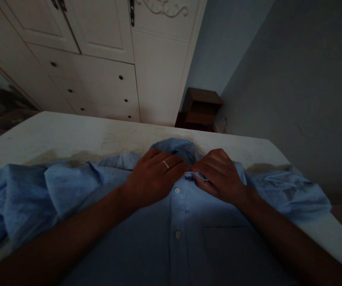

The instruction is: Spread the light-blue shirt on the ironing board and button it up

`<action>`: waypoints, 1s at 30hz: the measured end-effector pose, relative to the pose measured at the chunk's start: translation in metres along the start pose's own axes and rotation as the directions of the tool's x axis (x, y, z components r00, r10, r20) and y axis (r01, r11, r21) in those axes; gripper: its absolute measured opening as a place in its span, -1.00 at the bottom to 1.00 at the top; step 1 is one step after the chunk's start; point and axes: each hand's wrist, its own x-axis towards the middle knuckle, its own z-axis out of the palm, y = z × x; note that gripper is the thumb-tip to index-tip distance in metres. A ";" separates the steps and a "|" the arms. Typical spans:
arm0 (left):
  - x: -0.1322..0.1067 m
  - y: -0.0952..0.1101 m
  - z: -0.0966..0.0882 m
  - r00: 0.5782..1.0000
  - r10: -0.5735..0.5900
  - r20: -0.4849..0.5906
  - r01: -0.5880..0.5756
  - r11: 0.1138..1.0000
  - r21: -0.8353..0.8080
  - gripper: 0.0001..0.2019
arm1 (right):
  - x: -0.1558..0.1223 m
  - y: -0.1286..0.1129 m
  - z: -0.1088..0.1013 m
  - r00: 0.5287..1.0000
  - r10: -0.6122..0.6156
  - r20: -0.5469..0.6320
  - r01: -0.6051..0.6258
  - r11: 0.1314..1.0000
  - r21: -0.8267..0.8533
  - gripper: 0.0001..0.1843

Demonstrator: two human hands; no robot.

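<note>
Blue cloth fills the near half of the view: a blue shirt (185, 222) lies front up on a white table (84, 135), its button placket running toward the camera with two buttons (177, 190) showing and a chest pocket (230, 242) to the right of them. The collar (176, 147) points at the far edge of the table, and a strip of bare top is left between it and that edge. Both sleeves are bunched in folds; the left one spreads to the near left border of the picture, while the right one reaches the table's right edge. The left hand (154, 174), with a ring (166, 164) on one finger, lies palm down on the cloth just left of the collar opening, fingers stretched out and loosely together, gripping nothing. The right hand (218, 176) sits just across the placket, fingers bent, thumb and fingers nipping a small fold of the collar. The two hands nearly meet at their fingertips. Most bare tabletop lies to the far left. Beyond the table stands a cream wardrobe (114, 47) with drawers, a brown wooden stand (202, 109) beside it, and a grey wall (292, 79) close along the right.
</note>
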 end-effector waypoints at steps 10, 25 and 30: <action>-0.006 -0.008 0.008 0.998 0.025 0.063 -0.012 0.979 -0.203 -0.79 | 0.000 0.003 -0.001 0.998 -0.026 0.061 0.027 0.999 -0.028 -0.88; -0.007 -0.009 0.013 0.986 -0.039 0.164 0.097 0.925 -0.366 -0.81 | -0.003 0.009 0.011 0.999 0.004 0.050 -0.008 0.997 0.071 -0.93; -0.005 -0.009 0.013 0.975 -0.091 0.202 0.173 0.881 -0.441 -0.82 | -0.005 0.009 0.013 0.995 0.073 0.064 -0.083 0.981 0.177 -0.91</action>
